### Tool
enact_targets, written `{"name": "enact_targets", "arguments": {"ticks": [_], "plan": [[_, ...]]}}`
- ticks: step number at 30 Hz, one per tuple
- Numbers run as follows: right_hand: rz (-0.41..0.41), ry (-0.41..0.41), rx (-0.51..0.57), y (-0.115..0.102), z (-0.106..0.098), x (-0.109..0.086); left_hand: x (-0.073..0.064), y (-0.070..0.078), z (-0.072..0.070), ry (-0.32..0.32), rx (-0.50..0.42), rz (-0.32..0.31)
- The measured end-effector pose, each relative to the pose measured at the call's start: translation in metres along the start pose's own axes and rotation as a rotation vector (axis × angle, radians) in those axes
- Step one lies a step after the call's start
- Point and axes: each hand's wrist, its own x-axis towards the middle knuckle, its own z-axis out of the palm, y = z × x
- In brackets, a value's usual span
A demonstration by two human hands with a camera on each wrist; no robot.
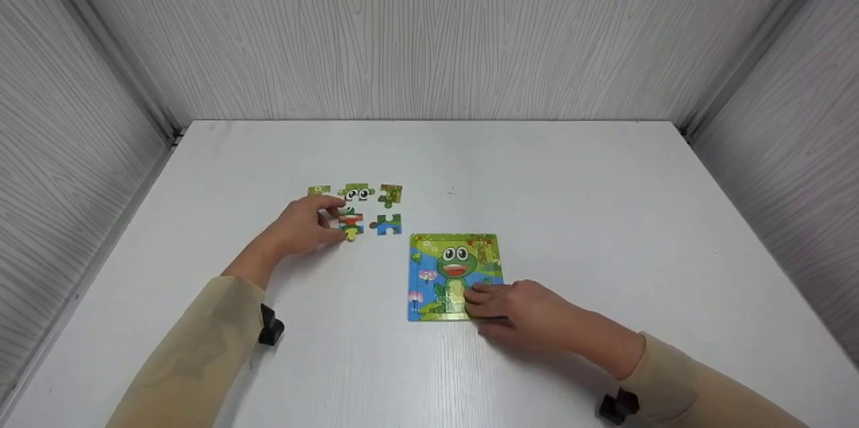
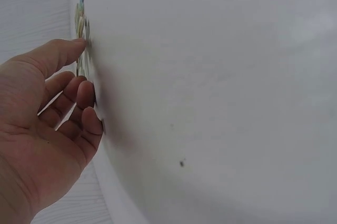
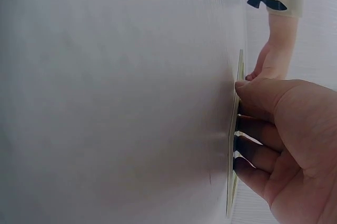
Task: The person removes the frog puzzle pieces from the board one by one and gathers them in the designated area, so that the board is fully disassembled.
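Note:
My left hand [image 1: 307, 223] is at a group of loose jigsaw pieces. Its index finger and thumb reach to the upper and lower edges of a puzzle piece with a red mouth [image 1: 350, 219]; the hand hides part of that group's left side. In the left wrist view, the thumb and curved fingers [image 2: 85, 93] stand apart at the pieces' thin edges. My right hand [image 1: 527, 314] holds the lower right of a square frog puzzle board [image 1: 429, 290], fingers over its picture and thumb at the near edge. The right wrist view shows that board [image 3: 232, 145] edge-on.
An eyes piece [image 1: 356, 192], a tree piece [image 1: 391, 194] and a blue-green piece [image 1: 388, 224] lie around the left hand, with a partly covered piece [image 1: 319, 189] behind it. The white table [image 1: 570, 180] meets a wood-grain panel [image 1: 429, 32] at the back; side panels flank it.

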Motion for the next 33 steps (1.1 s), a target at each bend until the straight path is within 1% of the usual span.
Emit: {"name": "enact_targets", "arguments": {"ticks": [8, 16, 24, 28, 33], "plan": [[0.018, -0.018, 0.009, -0.002, -0.002, 0.0, 0.0, 0.001, -0.001, -0.003, -0.006, -0.028], [-0.006, -0.007, -0.005, -0.002, -0.002, 0.0, -0.002, 0.002, -0.002, -0.011, 0.003, -0.038], [-0.004, -0.012, -0.01, -0.003, -0.002, 0.001, -0.004, 0.005, -0.004, -0.022, 0.011, -0.047], [-0.005, -0.011, -0.008, -0.002, -0.002, 0.001, -0.006, 0.009, -0.006, -0.023, 0.014, -0.023], [-0.027, 0.017, -0.015, -0.001, -0.001, 0.001, -0.009, 0.024, -0.006, -0.008, 0.003, 0.037]]}}
